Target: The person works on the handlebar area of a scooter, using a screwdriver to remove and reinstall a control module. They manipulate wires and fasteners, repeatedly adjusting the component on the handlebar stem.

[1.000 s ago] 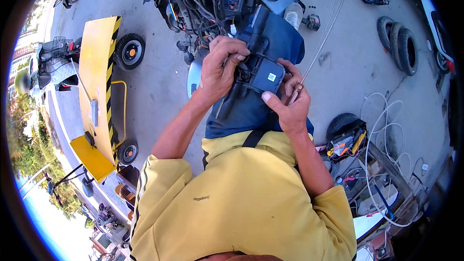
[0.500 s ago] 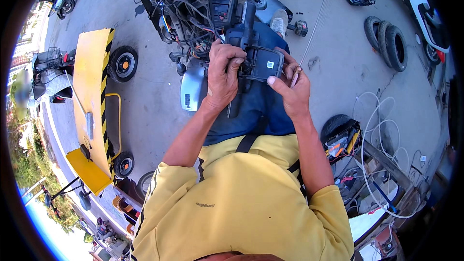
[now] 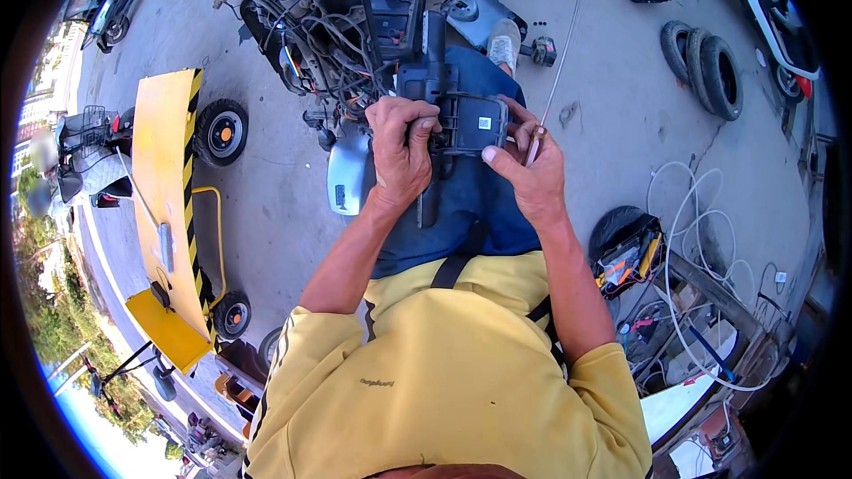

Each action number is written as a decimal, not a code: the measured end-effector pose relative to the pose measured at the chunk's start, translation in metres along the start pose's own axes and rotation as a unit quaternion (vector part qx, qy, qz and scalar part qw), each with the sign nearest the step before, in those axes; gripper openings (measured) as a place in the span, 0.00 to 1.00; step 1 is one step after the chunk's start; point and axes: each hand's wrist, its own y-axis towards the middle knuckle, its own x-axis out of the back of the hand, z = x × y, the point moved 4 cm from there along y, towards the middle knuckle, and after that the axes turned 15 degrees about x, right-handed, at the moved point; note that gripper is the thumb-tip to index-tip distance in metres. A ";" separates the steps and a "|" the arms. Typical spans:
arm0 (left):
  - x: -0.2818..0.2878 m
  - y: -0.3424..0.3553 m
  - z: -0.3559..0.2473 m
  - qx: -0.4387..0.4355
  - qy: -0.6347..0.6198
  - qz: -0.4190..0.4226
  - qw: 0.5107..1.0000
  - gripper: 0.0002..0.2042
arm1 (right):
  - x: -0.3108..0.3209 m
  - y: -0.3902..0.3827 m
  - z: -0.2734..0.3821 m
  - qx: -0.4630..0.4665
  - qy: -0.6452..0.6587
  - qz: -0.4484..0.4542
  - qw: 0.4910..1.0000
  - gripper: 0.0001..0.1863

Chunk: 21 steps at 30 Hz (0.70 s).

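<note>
Grey ground [image 3: 621,80]; right hand [image 3: 537,173] (thumb extended) holds screwdriver [image 3: 560,63]

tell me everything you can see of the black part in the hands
The black part looks like plastic. Its long bar runs nearly upright in the picture; a flat, squarish panel with a raised rim and a small white label juts out to the right. The left hand grips it near where they meet, hiding some of it; the right hand holds the panel's outer edge. It is over the blue trousers; whether it touches them is unclear.
</note>
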 end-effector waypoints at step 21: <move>-0.005 0.005 0.000 0.136 -0.116 0.019 0.984 0.07 | 0.035 -0.025 0.107 0.120 -0.393 0.033 0.911 0.17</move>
